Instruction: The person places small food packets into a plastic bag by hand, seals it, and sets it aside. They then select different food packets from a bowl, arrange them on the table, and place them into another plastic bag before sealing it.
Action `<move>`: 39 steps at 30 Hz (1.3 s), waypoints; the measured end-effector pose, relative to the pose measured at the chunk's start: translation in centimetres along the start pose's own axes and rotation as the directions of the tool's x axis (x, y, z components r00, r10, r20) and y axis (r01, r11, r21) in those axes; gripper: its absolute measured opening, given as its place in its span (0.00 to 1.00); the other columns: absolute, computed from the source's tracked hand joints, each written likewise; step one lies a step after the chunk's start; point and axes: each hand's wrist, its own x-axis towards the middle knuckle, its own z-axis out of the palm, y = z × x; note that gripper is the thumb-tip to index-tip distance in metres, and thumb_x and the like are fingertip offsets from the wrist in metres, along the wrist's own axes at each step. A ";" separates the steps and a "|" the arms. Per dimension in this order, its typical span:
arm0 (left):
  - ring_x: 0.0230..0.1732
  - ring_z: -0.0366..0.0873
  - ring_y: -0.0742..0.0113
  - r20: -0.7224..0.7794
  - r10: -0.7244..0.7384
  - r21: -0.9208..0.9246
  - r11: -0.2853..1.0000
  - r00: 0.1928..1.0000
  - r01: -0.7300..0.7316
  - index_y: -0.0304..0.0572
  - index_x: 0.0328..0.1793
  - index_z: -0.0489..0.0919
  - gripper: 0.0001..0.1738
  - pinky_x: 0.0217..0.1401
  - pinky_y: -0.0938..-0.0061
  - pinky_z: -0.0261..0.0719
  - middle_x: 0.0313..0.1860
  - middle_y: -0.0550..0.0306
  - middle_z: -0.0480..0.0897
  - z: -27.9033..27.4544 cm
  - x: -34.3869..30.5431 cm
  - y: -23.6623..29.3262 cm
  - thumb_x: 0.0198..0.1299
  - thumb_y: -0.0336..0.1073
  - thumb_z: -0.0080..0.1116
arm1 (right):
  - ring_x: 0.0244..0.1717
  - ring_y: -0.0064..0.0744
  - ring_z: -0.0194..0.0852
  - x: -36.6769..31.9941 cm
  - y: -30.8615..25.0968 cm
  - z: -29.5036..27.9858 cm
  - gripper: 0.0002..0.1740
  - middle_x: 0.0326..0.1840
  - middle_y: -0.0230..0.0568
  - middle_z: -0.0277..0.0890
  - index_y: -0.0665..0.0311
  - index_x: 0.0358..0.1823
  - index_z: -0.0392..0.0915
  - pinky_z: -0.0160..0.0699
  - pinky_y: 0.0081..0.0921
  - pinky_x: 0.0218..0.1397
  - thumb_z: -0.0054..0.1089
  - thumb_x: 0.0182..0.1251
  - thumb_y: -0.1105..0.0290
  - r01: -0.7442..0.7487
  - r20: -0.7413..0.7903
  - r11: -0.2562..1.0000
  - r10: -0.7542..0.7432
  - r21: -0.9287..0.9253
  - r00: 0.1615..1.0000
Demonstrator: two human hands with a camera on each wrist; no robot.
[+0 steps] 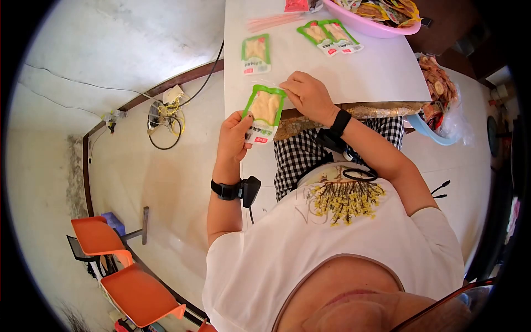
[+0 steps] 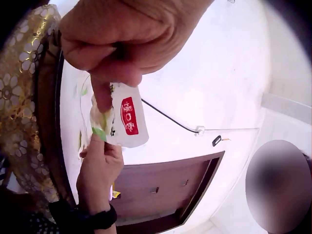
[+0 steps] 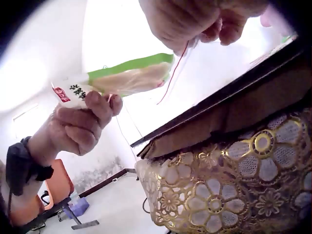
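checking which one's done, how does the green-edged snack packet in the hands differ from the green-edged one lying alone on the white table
The held green-edged snack packet is off the white table, its bottom gripped by the left hand; the lone packet lies flat, untouched. The right hand pinches clear film at the held packet's top; the lone packet shows none. Both have green borders, pale contents, a red label.

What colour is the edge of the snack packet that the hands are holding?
Green, around a pale window; the head view shows the snack packet best.
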 end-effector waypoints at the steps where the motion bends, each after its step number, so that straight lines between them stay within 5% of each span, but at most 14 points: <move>1: 0.10 0.64 0.86 -0.001 -0.015 0.010 1.000 1.000 0.015 0.34 0.42 0.75 0.08 0.08 0.90 0.59 0.24 0.61 0.79 0.1 0.3 0.0 0.69 0.33 0.51 | 0.37 0.40 0.75 0.1 0.1 0.0 0.06 0.33 0.37 0.72 0.61 0.37 0.80 0.75 0.33 0.38 0.59 0.58 0.73 -0.012 -0.004 1.000 0.012 0.014 1.000; 22: 0.15 0.67 0.84 0.156 -0.081 -0.068 0.993 0.984 0.092 0.30 0.54 0.73 0.13 0.10 0.89 0.60 0.34 0.59 0.80 2.7 3.1 0.7 0.65 0.25 0.43 | 0.37 0.39 0.72 0.1 0.4 -0.3 0.08 0.34 0.36 0.72 0.60 0.38 0.82 0.73 0.32 0.38 0.63 0.55 0.74 0.032 0.024 0.998 -0.033 0.047 0.999; 31: 0.15 0.63 0.80 0.103 0.013 -0.116 0.993 0.995 -0.001 0.38 0.51 0.72 0.13 0.12 0.85 0.59 0.31 0.59 0.77 4.9 6.6 0.2 0.62 0.22 0.41 | 0.34 0.39 0.70 -0.1 0.3 -0.5 0.07 0.30 0.35 0.72 0.59 0.37 0.82 0.71 0.34 0.36 0.64 0.56 0.75 0.083 -0.029 0.993 -0.081 0.084 0.996; 39: 0.23 0.73 0.74 0.110 0.123 -0.108 0.988 0.986 -0.111 0.34 0.65 0.66 0.23 0.20 0.81 0.69 0.29 0.56 0.78 6.1 10.5 -0.2 0.62 0.24 0.45 | 0.35 0.43 0.70 -1.1 1.0 0.0 0.07 0.31 0.38 0.71 0.59 0.36 0.81 0.71 0.36 0.38 0.64 0.55 0.74 0.084 -0.071 0.994 -0.078 0.076 0.994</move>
